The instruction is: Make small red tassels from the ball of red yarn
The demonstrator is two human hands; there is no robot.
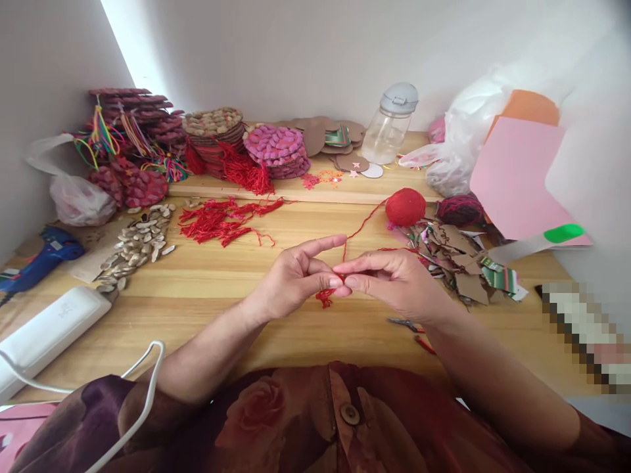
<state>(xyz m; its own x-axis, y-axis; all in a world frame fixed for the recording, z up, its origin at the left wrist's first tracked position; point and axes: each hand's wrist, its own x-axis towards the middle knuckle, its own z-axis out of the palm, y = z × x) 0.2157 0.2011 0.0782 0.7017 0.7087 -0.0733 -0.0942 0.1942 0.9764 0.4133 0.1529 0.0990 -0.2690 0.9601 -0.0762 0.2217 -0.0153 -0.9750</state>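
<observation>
My left hand and my right hand meet over the middle of the table, fingertips touching. Between both thumbs and fingers is pinched red yarn, whose short loose ends dangle below my left thumb like a small tassel. My left index finger points out to the right while the thumb presses on the yarn. From the hands a strand runs up to a red yarn ball at the right. Part of the held yarn is hidden by my fingers. Red tassels lie in a pile left of my hands.
Pistachio-like shells, a blue glue gun and a white power strip sit at left. Stacked decorated discs and a bottle stand behind. Cardboard scraps and small pliers lie at right.
</observation>
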